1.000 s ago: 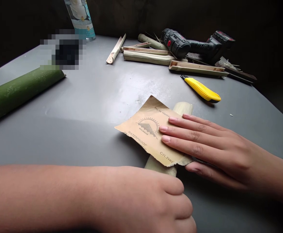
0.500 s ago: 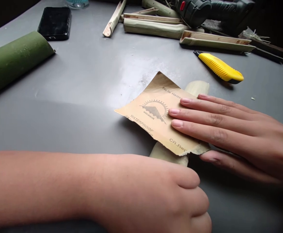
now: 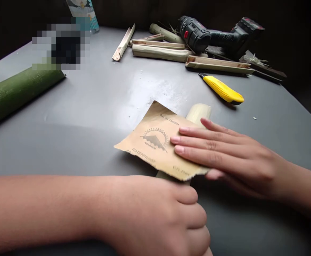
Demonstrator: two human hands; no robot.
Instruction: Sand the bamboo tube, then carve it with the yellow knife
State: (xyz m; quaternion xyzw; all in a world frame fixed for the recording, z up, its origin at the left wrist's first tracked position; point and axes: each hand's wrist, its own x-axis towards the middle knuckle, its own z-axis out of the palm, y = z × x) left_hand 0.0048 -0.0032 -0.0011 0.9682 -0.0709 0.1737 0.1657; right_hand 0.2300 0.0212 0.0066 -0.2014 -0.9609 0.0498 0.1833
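A torn square of sandpaper [image 3: 155,145], its tan printed back facing up, lies over the middle of a pale split bamboo piece [image 3: 198,113]. The bamboo's far end shows beyond the paper, and a sliver of it shows near my left fist. My left hand [image 3: 155,213] is closed around the near end, which its fingers mostly hide. On top of the sandpaper, the straight fingers of my right hand [image 3: 232,158] press down, with the thumb at the paper's torn near edge. The sandpaper's left corner stands off the table.
A yellow utility knife [image 3: 223,89] lies beyond my right hand. Split bamboo pieces [image 3: 158,52] and a black cordless drill [image 3: 198,35] are at the back. A green bamboo length [image 3: 22,89] lies left, near a pixelated dark object [image 3: 66,48] and a bottle [image 3: 87,17].
The view has tilted up, showing more of the drill and bottle. Both hands, the sandpaper and the bamboo appear farther left in view. My right hand still presses the sandpaper.
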